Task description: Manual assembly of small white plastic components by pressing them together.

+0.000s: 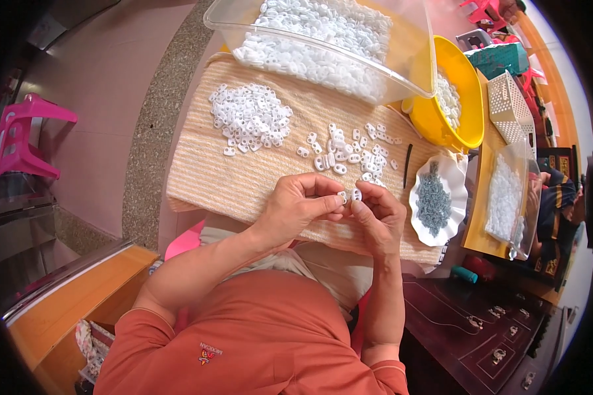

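Head view: both hands meet over the woven mat [244,171], fingertips pinched on 2 small white plastic pieces [349,195]. Left hand [296,207] grips one w/ thumb and forefinger, right hand [379,217] grips the other; pieces touch. On mat: 2 groups of same white pieces, a dense pile [250,118] at left and a scattered lot [349,151] nearer the hands, too many to count. 1 clear bin [412,72], 1 yellow bowl [468,112], 1 white scalloped dish [454,178] w/ grey bits.
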The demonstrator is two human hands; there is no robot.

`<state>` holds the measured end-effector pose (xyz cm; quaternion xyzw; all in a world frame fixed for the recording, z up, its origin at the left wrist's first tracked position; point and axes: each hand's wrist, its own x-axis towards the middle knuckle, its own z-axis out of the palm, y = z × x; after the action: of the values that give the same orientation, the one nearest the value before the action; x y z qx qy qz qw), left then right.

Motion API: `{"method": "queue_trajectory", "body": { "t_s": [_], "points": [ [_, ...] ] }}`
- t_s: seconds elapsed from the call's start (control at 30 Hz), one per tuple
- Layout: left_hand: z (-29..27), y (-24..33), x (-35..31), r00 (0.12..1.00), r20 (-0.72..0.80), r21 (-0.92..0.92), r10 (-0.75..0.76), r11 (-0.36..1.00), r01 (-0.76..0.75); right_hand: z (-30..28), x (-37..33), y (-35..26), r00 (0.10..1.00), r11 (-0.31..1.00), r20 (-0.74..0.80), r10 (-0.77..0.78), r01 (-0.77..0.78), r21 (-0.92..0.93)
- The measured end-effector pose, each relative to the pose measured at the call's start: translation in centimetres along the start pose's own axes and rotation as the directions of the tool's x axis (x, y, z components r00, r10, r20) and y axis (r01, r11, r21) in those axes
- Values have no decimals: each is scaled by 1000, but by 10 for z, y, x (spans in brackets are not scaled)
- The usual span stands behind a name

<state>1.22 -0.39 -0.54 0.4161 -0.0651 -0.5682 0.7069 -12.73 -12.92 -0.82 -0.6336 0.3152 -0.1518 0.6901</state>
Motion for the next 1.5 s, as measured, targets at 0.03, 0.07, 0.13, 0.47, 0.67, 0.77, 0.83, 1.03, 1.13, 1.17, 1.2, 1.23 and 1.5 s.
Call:
{"method": "queue_trajectory", "body": {
  "t_s": [0.03, 0.07, 0.13, 0.47, 0.67, 0.77, 0.83, 1.03, 1.13, 1.17, 1.2, 1.23, 1.5],
  "points": [
    [0, 0, 0, 1000, 1, -2, 6, 1000, -6, 0, 0, -1, 1000, 999, 4, 7, -7, 31],
    [0, 0, 0, 1000, 1, -2, 6, 1000, -6, 0, 0, 0, 1000, 999, 4, 7, -7, 31],
    [0, 0, 0, 1000, 3, -6, 5, 1000, -5, 0, 1, 2, 998, 998, -13, -54, 55, 26],
    [1, 1, -1, 1000, 3, -5, 0, 1000, 0, -2, 1, 4, 998, 991, -57, -8, 1, -135],
    [-1, -1, 0, 1000, 13, 9, 12, 1000, -12, -3, 3, 8, 993, 985, -34, -109, 104, -135],
    [-1, 0, 0, 1000, 7, 19, 8, 1000, -8, -4, 2, 6, 996, 969, -44, -82, 69, -237],
    [1, 0, 0, 1000, -12, 7, -4, 1000, 4, -3, 2, 6, 995, 980, -63, -72, 58, -189],
    [0, 0, 0, 1000, -10, 3, -13, 1000, 13, -5, 2, 13, 987, 959, -72, -143, 120, -258],
    [0, -1, 0, 1000, -15, -6, -14, 1000, 14, -3, 1, 11, 991, 966, -79, -110, 88, -244],
    [0, -2, 0, 1000, -14, -5, -13, 1000, 13, -4, 1, 12, 991, 966, -79, -112, 90, -244],
    [0, -2, 0, 1000, -11, -13, -10, 1000, 10, -5, 1, 16, 990, 973, -80, -114, 95, -210],
    [0, -2, 0, 1000, -8, -21, -7, 1000, 7, -6, 1, 17, 990, 979, -81, -115, 100, -176],
    [2, -1, -1, 1000, -2, -8, 16, 1000, -16, 1, 2, 7, 984, 948, -64, -166, 141, -286]
  ]
}}
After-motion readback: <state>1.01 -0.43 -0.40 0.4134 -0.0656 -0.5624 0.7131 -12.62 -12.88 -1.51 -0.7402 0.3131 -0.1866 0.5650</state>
